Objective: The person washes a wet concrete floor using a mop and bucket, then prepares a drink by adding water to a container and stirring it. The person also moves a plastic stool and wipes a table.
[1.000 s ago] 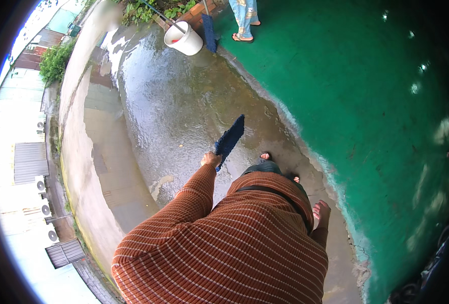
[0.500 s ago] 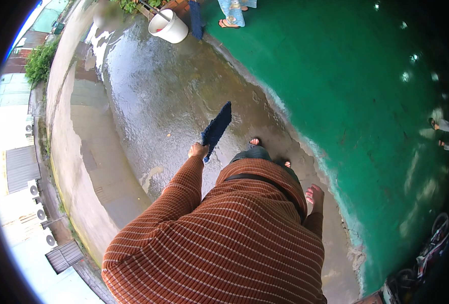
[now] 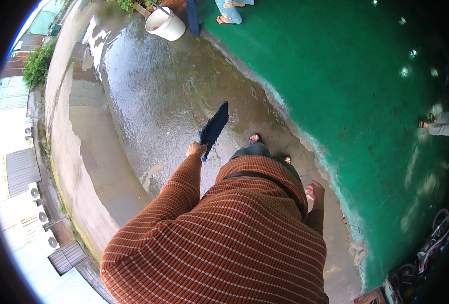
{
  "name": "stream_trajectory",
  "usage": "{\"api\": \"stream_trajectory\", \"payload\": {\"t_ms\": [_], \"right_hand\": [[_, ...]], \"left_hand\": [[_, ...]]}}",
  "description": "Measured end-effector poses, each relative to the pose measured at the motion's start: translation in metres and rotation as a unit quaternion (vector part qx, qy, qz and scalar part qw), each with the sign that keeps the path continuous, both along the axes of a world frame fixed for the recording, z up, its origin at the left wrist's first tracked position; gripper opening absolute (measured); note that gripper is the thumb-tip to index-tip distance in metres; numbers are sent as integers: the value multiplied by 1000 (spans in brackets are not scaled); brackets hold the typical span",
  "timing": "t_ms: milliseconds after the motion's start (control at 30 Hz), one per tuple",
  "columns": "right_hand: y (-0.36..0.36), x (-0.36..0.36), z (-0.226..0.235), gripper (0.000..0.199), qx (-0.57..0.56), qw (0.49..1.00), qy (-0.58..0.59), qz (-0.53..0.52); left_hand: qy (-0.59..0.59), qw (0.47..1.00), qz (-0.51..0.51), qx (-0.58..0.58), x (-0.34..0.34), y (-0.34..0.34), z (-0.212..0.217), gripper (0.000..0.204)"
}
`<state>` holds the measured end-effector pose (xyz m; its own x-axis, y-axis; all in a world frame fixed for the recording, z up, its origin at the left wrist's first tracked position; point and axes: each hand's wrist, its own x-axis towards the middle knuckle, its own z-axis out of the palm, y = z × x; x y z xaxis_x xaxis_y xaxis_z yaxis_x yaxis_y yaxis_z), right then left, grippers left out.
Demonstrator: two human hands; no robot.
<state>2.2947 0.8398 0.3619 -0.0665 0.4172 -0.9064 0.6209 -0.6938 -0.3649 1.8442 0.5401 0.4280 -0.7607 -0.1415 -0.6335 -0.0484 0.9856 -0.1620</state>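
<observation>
My left hand is stretched out in front of me, its fingers closed round one end of a dark blue, flat cloth pad. The pad has a shaggy edge like a mop pad and sticks out ahead over the wet concrete, tapering to a point. Low at my right side hangs my right hand, empty, with loosely bent fingers a little apart. Part of that hand and its forearm is hidden by my striped sweater.
A white bucket stands far ahead beside a hanging blue cloth strip. Wet concrete meets green flooring along a rough edge. Other people's feet show at the top and far right. A bicycle stands lower right.
My hands and the blue pad stay nearly as they were, with a slight shift of the view. At the far right, another person's feet and grey trouser leg have come further into view.
</observation>
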Motion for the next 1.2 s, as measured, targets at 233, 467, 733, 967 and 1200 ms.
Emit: {"api": "stream_trajectory", "payload": {"t_ms": [233,467,733,967,1200], "right_hand": [[3,-6,5,38,5,1000,-1,12],[7,-10,9,40,3,1000,-2,24],[4,-5,2,40,6,1000,2,28],[-1,-7,3,40,-4,1000,-6,22],[-1,-5,-3,40,-4,1000,-1,19]], "left_hand": [[-5,1000,8,-7,0,6,9,53],[2,1000,5,1,-1,7,8,54],[2,1000,1,-9,-2,12,7,55],[-1,1000,0,-3,-2,13,5,54],[-1,1000,-4,-4,1,14,5,55]]}}
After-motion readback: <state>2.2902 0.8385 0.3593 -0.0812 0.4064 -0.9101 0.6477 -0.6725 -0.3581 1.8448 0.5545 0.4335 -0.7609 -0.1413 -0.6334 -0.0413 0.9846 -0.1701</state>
